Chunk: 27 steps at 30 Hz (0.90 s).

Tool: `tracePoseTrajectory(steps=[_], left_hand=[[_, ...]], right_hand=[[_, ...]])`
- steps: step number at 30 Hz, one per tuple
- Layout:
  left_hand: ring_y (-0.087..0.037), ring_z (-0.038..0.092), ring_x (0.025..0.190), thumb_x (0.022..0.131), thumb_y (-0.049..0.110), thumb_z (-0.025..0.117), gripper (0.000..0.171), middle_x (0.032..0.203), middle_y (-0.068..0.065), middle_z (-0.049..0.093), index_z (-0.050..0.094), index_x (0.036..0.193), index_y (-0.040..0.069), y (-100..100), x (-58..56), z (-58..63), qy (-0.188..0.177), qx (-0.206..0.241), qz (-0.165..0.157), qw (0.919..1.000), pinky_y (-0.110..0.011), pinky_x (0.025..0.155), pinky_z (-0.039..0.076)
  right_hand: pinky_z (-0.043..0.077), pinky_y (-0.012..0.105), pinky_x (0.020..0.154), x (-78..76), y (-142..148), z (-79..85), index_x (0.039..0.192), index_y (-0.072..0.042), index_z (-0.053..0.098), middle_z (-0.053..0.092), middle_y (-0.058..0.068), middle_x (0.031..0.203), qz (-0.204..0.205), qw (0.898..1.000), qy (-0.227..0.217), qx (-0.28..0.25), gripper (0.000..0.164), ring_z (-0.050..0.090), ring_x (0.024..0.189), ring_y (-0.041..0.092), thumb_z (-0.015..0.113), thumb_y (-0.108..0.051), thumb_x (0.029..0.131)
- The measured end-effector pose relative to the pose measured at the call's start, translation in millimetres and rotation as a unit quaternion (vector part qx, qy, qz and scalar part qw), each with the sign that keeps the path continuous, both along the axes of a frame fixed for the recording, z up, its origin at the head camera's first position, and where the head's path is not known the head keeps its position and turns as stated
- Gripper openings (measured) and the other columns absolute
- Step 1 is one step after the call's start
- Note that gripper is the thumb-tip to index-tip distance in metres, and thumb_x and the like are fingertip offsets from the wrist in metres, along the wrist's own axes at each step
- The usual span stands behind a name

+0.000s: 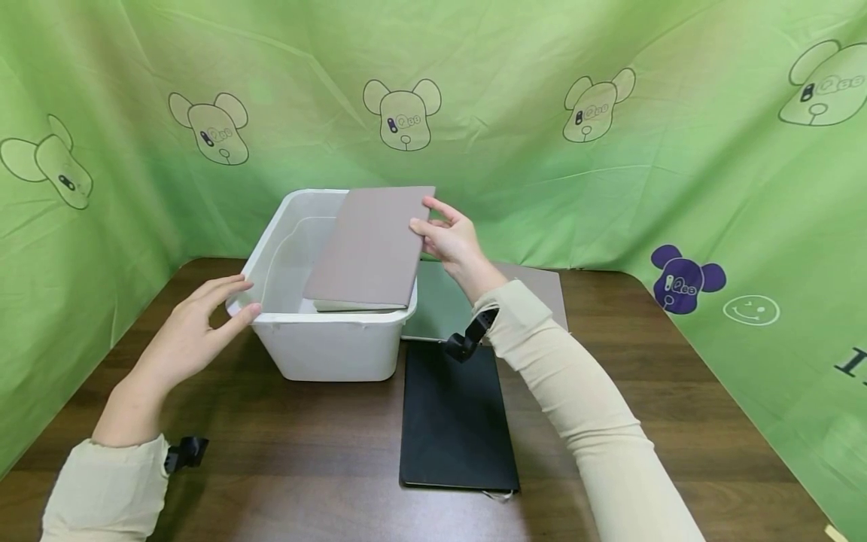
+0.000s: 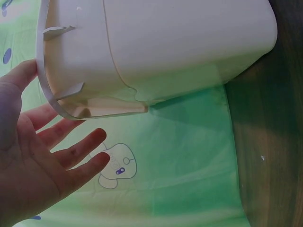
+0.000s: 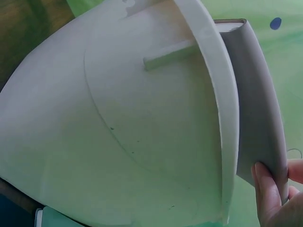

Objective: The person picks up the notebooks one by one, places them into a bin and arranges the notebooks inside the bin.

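Observation:
A greyish-mauve hardcover notebook (image 1: 379,245) lies tilted over the right side of a white plastic bin (image 1: 332,346), partly inside the rim. My right hand (image 1: 450,237) pinches its right edge between thumb and fingers. In the right wrist view the notebook's spine (image 3: 255,94) shows just past the bin's rim, with the thumb against its cover. At the bin's near left corner, my left hand (image 1: 193,324) touches the rim with fingers spread and relaxed. The left wrist view shows that hand (image 2: 47,151) beside the rim's underside.
A black notebook (image 1: 457,421) with a ribbon lies on the brown wooden table (image 1: 298,467) right of the bin. Behind it are a green notebook (image 1: 433,301) and another greyish-mauve one (image 1: 542,290), partly hidden by my right arm. A green printed curtain (image 1: 474,150) hangs around the table.

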<state>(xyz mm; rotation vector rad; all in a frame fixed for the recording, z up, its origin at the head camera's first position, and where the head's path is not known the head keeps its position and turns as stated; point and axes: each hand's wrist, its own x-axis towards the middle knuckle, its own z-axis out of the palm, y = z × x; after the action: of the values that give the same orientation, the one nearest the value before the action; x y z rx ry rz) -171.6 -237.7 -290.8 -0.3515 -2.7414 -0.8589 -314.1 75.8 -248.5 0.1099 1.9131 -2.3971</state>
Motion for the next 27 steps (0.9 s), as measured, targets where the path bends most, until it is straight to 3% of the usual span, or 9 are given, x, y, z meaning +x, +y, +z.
tracePoseTrajectory(steps=[5,27], left_hand=[[-0.043,0.034,0.133,0.094,0.04,0.052,0.053,0.146,-0.017,0.038,0.047,0.135,0.007,-1,-0.3,-1.2,-0.003,-0.001,0.001,1.0,-0.065,0.099,0.03],[-0.042,0.034,0.133,0.094,0.04,0.052,0.053,0.146,-0.016,0.038,0.047,0.135,0.007,-2,-1.8,-1.2,-0.002,0.003,-0.002,1.0,-0.064,0.099,0.031]], right_hand=[[0.052,0.017,0.05,-1.3,-5,-1.5,0.131,-0.02,0.055,0.058,-0.002,0.071,0.012,1.0,0.002,0.004,0.057,0.055,0.048,0.006,0.066,0.005,0.081],[0.054,0.017,0.058,-5.0,-21,-2.6,0.131,-0.022,0.054,0.058,0.003,0.092,0.028,0.997,-0.013,0.066,0.056,0.061,0.061,0.007,0.067,0.001,0.082]])
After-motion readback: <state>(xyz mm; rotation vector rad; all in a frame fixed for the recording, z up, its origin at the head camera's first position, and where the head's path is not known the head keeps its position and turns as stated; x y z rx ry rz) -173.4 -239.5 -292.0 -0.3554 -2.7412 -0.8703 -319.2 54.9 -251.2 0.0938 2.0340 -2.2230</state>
